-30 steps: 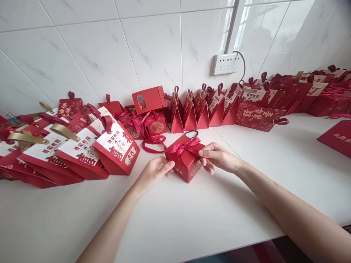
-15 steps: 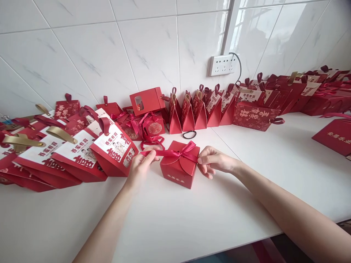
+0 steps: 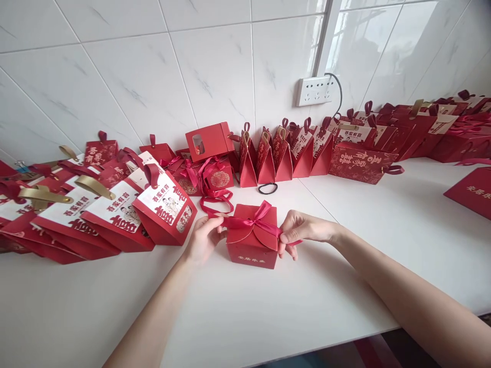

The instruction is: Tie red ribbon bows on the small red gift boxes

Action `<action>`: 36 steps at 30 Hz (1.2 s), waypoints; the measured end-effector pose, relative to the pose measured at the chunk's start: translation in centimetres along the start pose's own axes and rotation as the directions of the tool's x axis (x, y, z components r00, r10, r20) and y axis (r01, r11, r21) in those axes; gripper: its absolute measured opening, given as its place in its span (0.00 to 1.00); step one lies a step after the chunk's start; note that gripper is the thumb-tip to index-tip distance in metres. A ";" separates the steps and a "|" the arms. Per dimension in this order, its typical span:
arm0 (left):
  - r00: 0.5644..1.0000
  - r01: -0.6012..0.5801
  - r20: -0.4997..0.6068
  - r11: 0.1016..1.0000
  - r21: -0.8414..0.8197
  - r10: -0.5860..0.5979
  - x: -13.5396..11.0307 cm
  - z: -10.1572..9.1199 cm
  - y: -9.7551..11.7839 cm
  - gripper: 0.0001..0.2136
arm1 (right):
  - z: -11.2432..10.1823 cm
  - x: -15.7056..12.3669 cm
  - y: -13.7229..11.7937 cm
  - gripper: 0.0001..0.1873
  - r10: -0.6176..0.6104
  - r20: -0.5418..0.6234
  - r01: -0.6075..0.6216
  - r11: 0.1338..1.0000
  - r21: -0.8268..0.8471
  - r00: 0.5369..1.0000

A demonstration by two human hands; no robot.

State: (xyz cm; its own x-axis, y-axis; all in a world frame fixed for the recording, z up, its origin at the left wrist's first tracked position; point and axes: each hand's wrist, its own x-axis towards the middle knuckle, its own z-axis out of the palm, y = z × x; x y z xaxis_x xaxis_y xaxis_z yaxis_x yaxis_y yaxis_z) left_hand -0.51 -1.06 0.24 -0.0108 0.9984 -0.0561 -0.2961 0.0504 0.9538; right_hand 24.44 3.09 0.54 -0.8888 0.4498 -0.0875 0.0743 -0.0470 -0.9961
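A small red gift box [image 3: 251, 253] with gold characters on its front stands on the white table in front of me. Its rounded flaps are folded over the top, and a crimson satin ribbon [image 3: 250, 223] crosses them with a knot and a loop in the middle. At the box's left side my left hand [image 3: 205, 236] pinches one stretch of the ribbon. My right hand [image 3: 301, 232] pinches the ribbon at the right edge of the box, and a short end sticks out past the fingers. A longer slack length of ribbon [image 3: 217, 202] lies behind the box.
Several red and white gift boxes [image 3: 164, 204] with ribbon handles crowd the left. More red boxes [image 3: 264, 163] line the tiled wall and the right. A black hair tie [image 3: 267, 188] lies behind the gift box. A power socket [image 3: 314, 92] is on the wall.
The gift box has turned slightly, its front now facing me more squarely. A ribbon end now shows beyond my right fingers. My left hand has stayed at the ribbon's left stretch.
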 end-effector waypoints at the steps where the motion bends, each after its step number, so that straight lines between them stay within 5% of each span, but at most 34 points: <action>1: 1.000 0.002 0.010 1.000 -0.002 -0.002 -0.1 0.1 0.1 0.12 | -0.1 -0.1 0.0 0.18 0.005 0.019 -0.005 1.000 -0.018 1.000; 3: 1.000 -0.003 0.029 1.000 -0.006 0.003 -0.3 0.4 0.3 0.12 | -0.3 -0.2 0.0 0.28 0.012 -0.006 -0.013 0.999 -0.029 1.000; 5: 0.998 -0.029 0.049 1.000 0.005 0.029 -0.5 0.6 0.5 0.16 | -0.4 -0.1 -0.1 0.36 -0.012 -0.234 0.002 0.999 -0.045 0.972; 6: 0.997 -0.045 0.064 0.999 0.020 0.044 -0.5 0.6 0.6 0.18 | -0.3 0.0 -0.2 0.37 -0.045 -0.409 0.014 0.997 -0.078 0.911; 8: 0.993 -0.074 0.101 0.995 0.068 0.067 -0.6 0.5 0.6 0.21 | 0.1 0.3 -0.5 0.34 -0.146 -0.684 0.018 0.981 -0.191 0.715; 9: 0.990 -0.081 0.121 0.992 0.096 0.069 -0.6 0.4 0.6 0.21 | 0.5 0.4 -0.7 0.31 -0.198 -0.742 0.012 0.969 -0.248 0.641; 10: 0.987 -0.084 0.144 0.988 0.126 0.065 -0.6 0.3 0.6 0.19 | 0.9 0.6 -0.9 0.29 -0.234 -0.754 0.007 0.957 -0.290 0.614; 15: 0.948 -0.137 0.315 0.953 0.269 0.048 -0.8 0.0 0.2 0.14 | 2.1 1.1 -1.0 0.23 -0.281 -0.641 0.053 0.935 -0.352 0.714; 18: 0.928 -0.207 0.364 0.921 0.329 0.079 -1.1 0.2 0.2 0.12 | 2.1 1.2 -0.6 0.19 -0.337 -0.627 0.097 0.918 -0.385 0.702; 23: 0.840 -0.537 0.377 0.692 0.483 0.389 -1.7 0.5 0.1 0.13 | 2.5 0.8 -1.0 0.18 -0.305 -0.621 0.180 0.950 -0.257 0.723; 27: 0.800 -0.572 0.512 0.656 0.492 0.313 -1.9 0.4 0.3 0.15 | 2.9 0.7 -1.3 0.21 -0.244 -0.620 0.186 0.970 -0.158 0.746; 31: 0.803 -0.543 0.538 0.688 0.482 0.257 -2.0 0.4 0.5 0.15 | 2.8 0.8 -1.2 0.22 -0.185 -0.663 0.156 0.982 -0.104 0.726; 36: 0.860 -0.483 0.431 0.708 0.516 0.273 -1.9 0.6 0.4 0.06 | 2.8 0.5 -1.6 0.20 -0.256 -0.673 0.154 0.966 -0.208 0.693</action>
State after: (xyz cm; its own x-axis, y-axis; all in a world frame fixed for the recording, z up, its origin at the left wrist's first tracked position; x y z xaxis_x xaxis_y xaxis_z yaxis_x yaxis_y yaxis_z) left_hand -0.04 -2.93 0.93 0.3220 0.8840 0.3389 0.2885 -0.4326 0.8542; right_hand 22.57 0.88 2.09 -0.3308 0.9246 0.1888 0.0286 0.2098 -0.9773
